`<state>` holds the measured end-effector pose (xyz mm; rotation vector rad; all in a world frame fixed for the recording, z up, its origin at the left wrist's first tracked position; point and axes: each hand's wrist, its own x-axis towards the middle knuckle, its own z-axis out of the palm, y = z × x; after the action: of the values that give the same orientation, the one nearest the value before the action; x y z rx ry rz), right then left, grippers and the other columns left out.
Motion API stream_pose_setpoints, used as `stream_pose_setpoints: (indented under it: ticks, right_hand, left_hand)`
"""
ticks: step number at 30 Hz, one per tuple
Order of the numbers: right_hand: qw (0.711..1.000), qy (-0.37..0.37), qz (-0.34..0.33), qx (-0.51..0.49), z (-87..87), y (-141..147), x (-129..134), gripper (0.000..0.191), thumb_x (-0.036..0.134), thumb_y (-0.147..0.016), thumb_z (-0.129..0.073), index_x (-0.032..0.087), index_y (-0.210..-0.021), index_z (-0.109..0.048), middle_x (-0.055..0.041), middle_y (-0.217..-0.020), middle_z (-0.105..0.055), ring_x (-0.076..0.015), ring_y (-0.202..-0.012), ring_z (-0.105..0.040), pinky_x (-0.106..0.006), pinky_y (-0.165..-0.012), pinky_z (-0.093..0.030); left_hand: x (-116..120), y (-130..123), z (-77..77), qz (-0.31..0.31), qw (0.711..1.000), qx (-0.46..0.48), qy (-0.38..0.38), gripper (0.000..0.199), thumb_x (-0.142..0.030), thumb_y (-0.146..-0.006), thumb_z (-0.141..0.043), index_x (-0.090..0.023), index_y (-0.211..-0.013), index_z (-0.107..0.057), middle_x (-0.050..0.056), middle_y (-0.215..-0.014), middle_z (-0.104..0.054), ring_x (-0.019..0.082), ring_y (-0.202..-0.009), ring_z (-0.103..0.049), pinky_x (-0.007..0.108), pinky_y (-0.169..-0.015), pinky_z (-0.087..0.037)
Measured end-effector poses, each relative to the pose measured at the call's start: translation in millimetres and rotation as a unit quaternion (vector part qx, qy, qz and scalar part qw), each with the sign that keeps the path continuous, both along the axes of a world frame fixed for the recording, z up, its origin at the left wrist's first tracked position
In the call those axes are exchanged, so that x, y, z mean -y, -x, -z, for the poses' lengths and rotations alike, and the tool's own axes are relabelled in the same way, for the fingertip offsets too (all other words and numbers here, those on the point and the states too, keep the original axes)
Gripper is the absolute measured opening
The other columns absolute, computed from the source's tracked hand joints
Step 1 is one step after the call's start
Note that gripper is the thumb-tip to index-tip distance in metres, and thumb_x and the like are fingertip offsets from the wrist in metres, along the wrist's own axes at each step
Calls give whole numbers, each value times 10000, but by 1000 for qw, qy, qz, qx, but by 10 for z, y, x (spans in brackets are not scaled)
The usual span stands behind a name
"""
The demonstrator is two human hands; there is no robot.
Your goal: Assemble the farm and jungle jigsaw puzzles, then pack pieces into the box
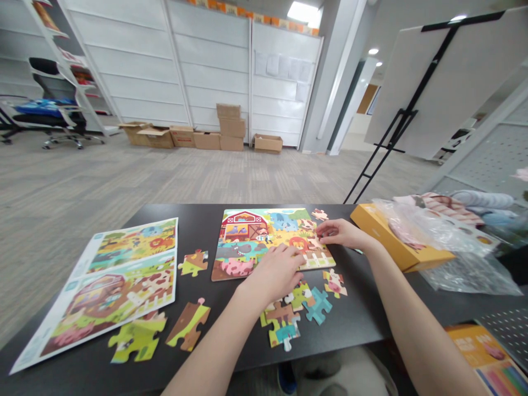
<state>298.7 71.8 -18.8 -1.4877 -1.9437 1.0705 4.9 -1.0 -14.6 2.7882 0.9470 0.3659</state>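
The jigsaw puzzle (251, 231) lies on the table (198, 217), its farm scene (243, 225) seemingly mostly joined. The left hand (272, 270) rests flat on it, grip released; the right hand (342, 234) touches its right side, fingers loose, holding nothing visible. Several loose pieces (317, 305) are left beside it, and more near the picture sheet (124, 286).

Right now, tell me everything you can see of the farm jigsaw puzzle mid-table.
The farm jigsaw puzzle looks like printed card, brightly coloured, with a red barn, a pink pig and a white fence. It lies flat, partly assembled, on the black table, with loose pieces around it. The left hand rests on its lower part, and the right hand touches its right side.
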Motion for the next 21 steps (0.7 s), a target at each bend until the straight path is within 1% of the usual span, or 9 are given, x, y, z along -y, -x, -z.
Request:
stream_pose_setpoints:
  ticks: [3, 5, 7, 9, 11, 16, 21]
  right_hand:
    - [999, -21, -2, 34, -23, 19, 12, 451, 477, -664, -818, 173, -990, -756, -76, -920, -755, -223, -841, -674, -374, -819, -534]
    - [997, -41, 0, 62, -43, 59, 35, 467, 511, -683, -800, 180, -1009, -761, -64, -898, -741, -213, -814, -653, -353, -771, -522]
    - [995, -56, 0, 87, -60, 111, 63, 511, 534, -657, -815, 185, -1027, -763, -60, -904, -731, -207, -799, -631, -332, -728, -503]
    - [993, -60, -9, 102, -68, 148, 84, 540, 530, -624, -838, 184, -1033, -766, -66, -950, -730, -210, -817, -619, -322, -715, -488]
    - [992, -54, -22, 109, -68, 152, 91, 537, 520, -627, -837, 183, -1041, -770, -71, -989, -731, -215, -838, -615, -318, -714, -479]
    - [991, -33, -53, 120, -74, 70, 68, 517, 524, -705, -786, 192, -1100, -772, -80, -1075, -722, -229, -905, -620, -313, -748, -466]
    - [984, -53, -101, 139, -91, 27, 53, 479, 529, -792, -709, 226, -1159, -769, -86, -1117, -695, -234, -958, -622, -313, -785, -462]
  left_hand:
    - [-3, 1, -1, -1, 1000, 1, -1, 211, -318, -938, -603, -222, -1124, -621, 71, -1223, -639, 269, -1147, -568, 421, -975, -484]
    - [-5, 1, -2, 0, 1000, 2, -1, 211, -318, -938, -603, -220, -1124, -623, 71, -1220, -640, 269, -1148, -567, 421, -975, -486]
    - [-5, 1, -2, 2, 1000, 3, -2, 209, -315, -939, -602, -221, -1124, -623, 68, -1226, -638, 265, -1150, -566, 417, -976, -486]
    - [-4, 0, 1, 4, 1000, 3, -2, 204, -315, -940, -599, -224, -1122, -624, 66, -1231, -638, 262, -1149, -566, 412, -971, -488]
    - [-4, 0, 9, 3, 1000, 3, -3, 204, -316, -942, -596, -225, -1122, -625, 66, -1233, -636, 263, -1146, -567, 411, -965, -489]
    - [-11, 2, 29, 5, 1000, 6, -5, 228, -322, -948, -586, -223, -1150, -624, 70, -1242, -634, 267, -1156, -565, 422, -983, -487]
    - [-18, 0, 33, 3, 1000, 4, 0, 227, -318, -942, -597, -216, -1142, -631, 72, -1242, -637, 268, -1155, -570, 425, -989, -492]
